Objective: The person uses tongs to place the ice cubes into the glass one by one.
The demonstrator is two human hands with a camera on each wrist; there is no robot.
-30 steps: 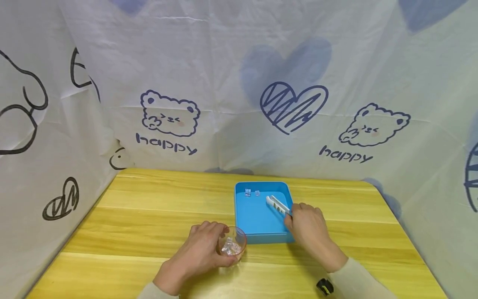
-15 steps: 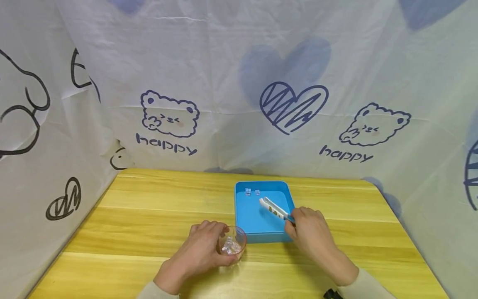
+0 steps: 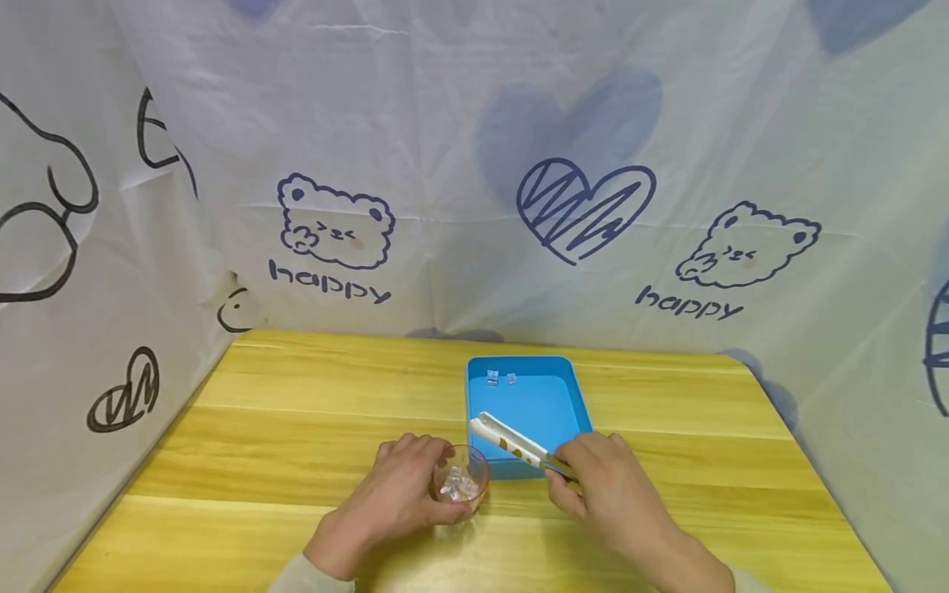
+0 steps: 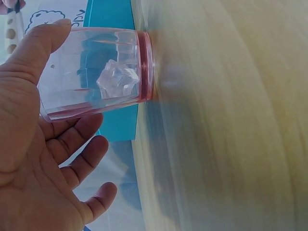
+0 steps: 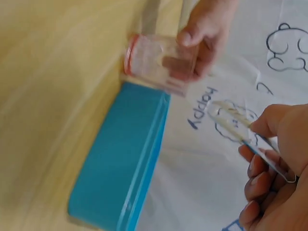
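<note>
A clear, pink-tinted cup [image 3: 480, 487] stands on the table at the tray's near left corner. My left hand [image 3: 396, 498] holds it around the side, thumb and fingers near the rim. Several clear ice-like cubes [image 4: 118, 79] lie at the cup's bottom. My right hand [image 3: 619, 502] grips a pair of tongs [image 3: 511, 442] with white patterned arms, angled toward the cup. Their tips hover over the left side of the blue tray [image 3: 519, 469], near the cup's rim. I cannot tell whether the tips pinch a cube. Two clear cubes [image 3: 493, 378] lie at the tray's back left.
The yellow wood-grain table [image 3: 319, 395] runs back to a white cloth [image 3: 445, 165] with bear and heart drawings. More of this cloth hangs on the left and right sides. The tray's raised walls stand between the two hands.
My right hand has swung the tongs up and left, from inside the tray toward the cup. The left hand and cup stay in place; the two tray cubes have not moved.
</note>
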